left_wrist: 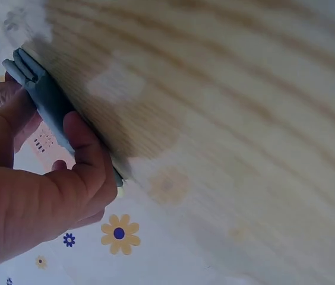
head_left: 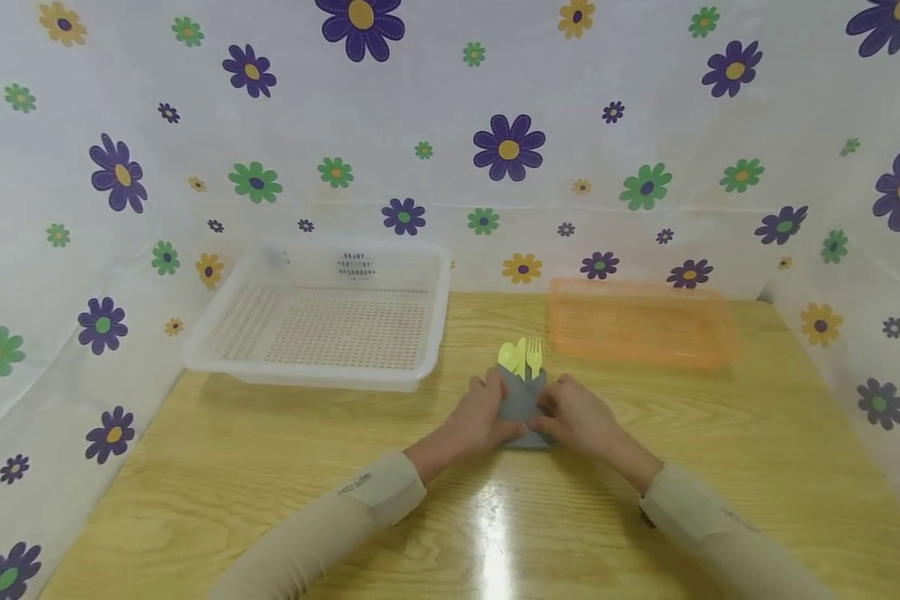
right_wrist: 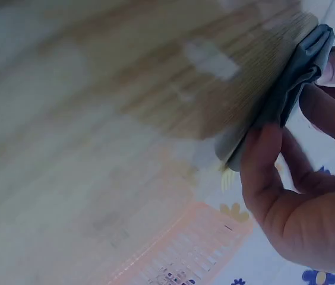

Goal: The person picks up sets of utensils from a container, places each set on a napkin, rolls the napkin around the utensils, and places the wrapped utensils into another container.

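Observation:
A grey folded cloth napkin [head_left: 521, 403] lies on the wooden table, wrapped round the lower parts of a yellow-green spoon [head_left: 507, 356], knife [head_left: 521, 352] and fork [head_left: 535, 358]. Their heads stick out at its far end. My left hand [head_left: 483, 414] grips the napkin's left side, thumb near its lower middle. On the opposite side my right hand [head_left: 583, 419] pinches the right edge, with the thumbs close together. Several layers of the folded napkin [left_wrist: 51, 104] show at its near end in the left wrist view. The handles are hidden inside the cloth.
A white perforated plastic basket [head_left: 315, 379] stands at the back left of the table [head_left: 270, 467]. An orange plastic basket [head_left: 645, 358] stands at the back right. Flower-patterned white sheeting [head_left: 450, 108] hangs behind and along both sides.

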Demonstrator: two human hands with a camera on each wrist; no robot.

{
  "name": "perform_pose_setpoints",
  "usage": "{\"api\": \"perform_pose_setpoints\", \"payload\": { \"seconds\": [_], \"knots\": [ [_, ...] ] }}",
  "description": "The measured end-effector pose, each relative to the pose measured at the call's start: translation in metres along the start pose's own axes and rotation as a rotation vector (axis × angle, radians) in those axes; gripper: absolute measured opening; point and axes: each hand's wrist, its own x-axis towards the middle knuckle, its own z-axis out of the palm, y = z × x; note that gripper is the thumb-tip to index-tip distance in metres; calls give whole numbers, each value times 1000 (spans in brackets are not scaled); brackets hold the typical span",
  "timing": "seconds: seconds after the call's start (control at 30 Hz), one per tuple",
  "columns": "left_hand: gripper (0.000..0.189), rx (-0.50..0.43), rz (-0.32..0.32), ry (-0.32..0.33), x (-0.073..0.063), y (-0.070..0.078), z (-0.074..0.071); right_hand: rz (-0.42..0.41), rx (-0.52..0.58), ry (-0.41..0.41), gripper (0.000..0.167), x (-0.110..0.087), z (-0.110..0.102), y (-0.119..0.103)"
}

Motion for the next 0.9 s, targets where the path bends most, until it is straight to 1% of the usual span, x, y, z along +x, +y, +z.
{"api": "perform_pose_setpoints", "payload": {
  "seconds": [0.07,0.13,0.17,0.23,0.33,0.43,0.47,0.57,0.6,0.63,0.73,0.83,0.9],
  "knots": [
    [56,-58,-4,-3,2,-1,-1,87,91,-18,32,3,0,0],
    [61,-112,-27,-3,3,-3,-2,162,184,-48,33,8,-1,-1],
    [63,-133,-45,-1,4,-4,-3,186,216,-62,36,10,-1,-2],
    [66,-164,-83,-1,6,-7,-4,221,268,-99,33,14,-2,-3],
    [65,-178,-125,-2,9,-9,-7,237,304,-137,26,17,-3,-3],
    [58,-172,-141,-8,13,-7,-10,267,376,-168,32,17,-4,0],
    [53,-172,-145,-11,15,-6,-11,279,405,-180,36,17,-5,1],
    [28,-171,-162,-39,19,-5,-14,320,483,-222,44,17,-6,5],
    [25,-161,-164,-50,20,-5,-15,334,500,-236,43,17,-7,6],
    [28,-156,-166,-64,22,-5,-15,345,508,-246,43,18,-8,7],
    [45,-124,-162,-101,26,-5,-17,366,503,-258,39,18,-9,9],
    [51,-92,-162,-116,29,-4,-18,369,484,-261,37,19,-10,10],
    [51,-74,-166,-118,30,-3,-18,370,479,-262,35,20,-10,10]
  ]
}}
